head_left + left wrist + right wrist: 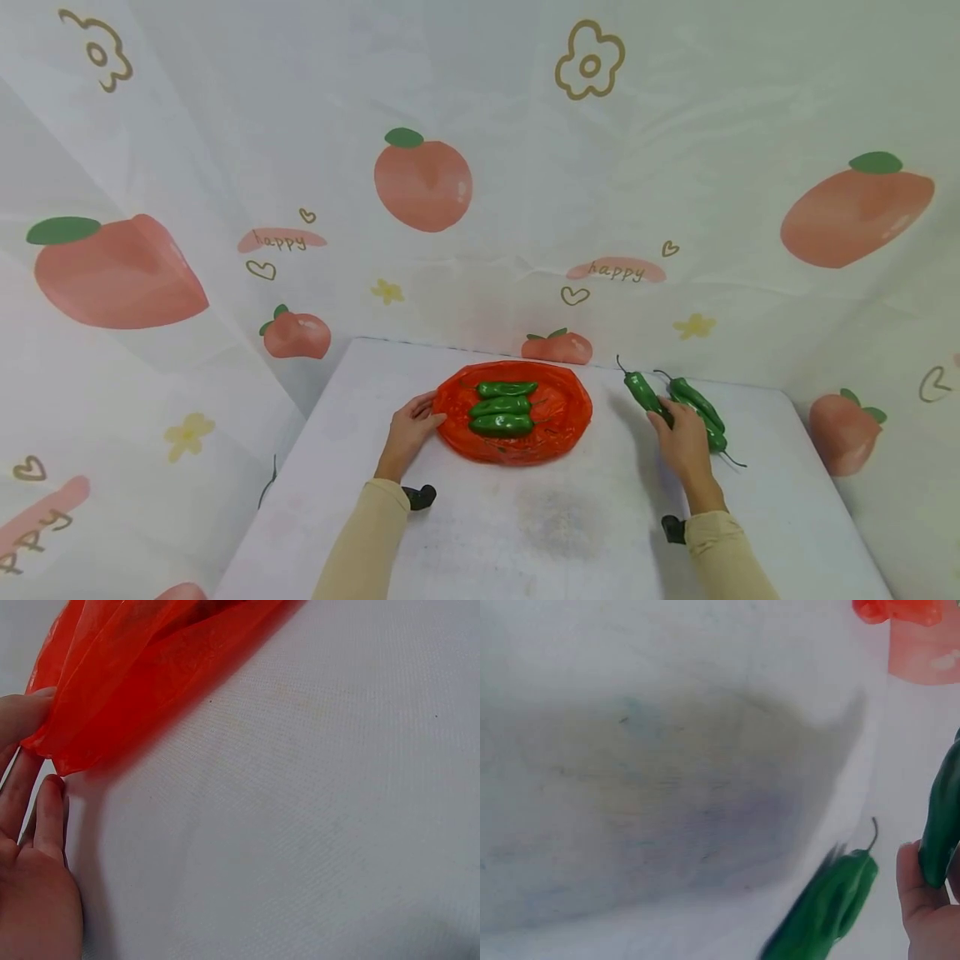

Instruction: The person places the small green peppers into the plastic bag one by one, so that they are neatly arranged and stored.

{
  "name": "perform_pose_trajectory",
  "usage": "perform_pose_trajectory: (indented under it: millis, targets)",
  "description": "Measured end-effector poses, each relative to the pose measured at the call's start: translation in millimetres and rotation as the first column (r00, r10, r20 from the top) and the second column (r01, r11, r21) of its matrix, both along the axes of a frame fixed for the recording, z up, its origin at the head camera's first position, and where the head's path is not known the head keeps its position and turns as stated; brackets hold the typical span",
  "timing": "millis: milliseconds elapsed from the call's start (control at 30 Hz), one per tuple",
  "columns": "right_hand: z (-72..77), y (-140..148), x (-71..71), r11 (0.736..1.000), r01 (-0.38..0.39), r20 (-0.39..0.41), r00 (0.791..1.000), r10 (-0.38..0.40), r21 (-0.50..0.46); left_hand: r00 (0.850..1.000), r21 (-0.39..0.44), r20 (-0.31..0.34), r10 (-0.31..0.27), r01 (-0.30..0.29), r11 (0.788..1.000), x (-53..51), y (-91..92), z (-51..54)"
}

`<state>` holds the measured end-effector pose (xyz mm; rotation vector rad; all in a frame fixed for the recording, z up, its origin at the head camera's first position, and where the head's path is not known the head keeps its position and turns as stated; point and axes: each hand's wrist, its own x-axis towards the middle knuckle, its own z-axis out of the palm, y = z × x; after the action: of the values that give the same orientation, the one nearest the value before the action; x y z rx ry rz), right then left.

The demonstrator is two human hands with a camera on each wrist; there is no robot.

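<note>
A red plastic bag (pixel 558 442) lies spread on the white table with three green peppers (pixel 501 425) side by side inside it. At its left edge my left hand (pixel 410 427) pinches the thin plastic; the left wrist view shows the thumb over the bag's rim (pixel 112 712) and fingers beneath. To the right, my right hand (pixel 684 437) grips another green pepper (pixel 640 388) near its lower end, stem pointing up and away. In the right wrist view this held pepper (pixel 939 825) is partly cut off by the frame edge.
Beside and partly behind the right hand, more green peppers (pixel 699 401) lie on the table (pixel 480 533). One of them, a pepper (pixel 821 911), shows low in the right wrist view. A white printed curtain (pixel 495 283) hangs behind the table and along both sides.
</note>
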<state>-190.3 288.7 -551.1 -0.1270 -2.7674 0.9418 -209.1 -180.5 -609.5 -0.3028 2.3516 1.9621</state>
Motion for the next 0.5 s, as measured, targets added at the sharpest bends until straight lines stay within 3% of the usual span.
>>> perform_pose_trajectory:
  millis: [200, 500]
  targets:
    - [6.7, -5, -2.1, 1.0, -0.009, -0.102, 0.995, 0.009, 0.0, 1.0, 0.011, 0.001, 0.011, -0.011, 1.0, -0.6, -0.7, -0.9]
    - [23.0, -13, -3.7, 0.999, -0.037, -0.126, 0.991, 0.038, 0.016, 1.0, -0.02, 0.014, 0.011, -0.011, 1.0, -0.5, 0.1, 1.9]
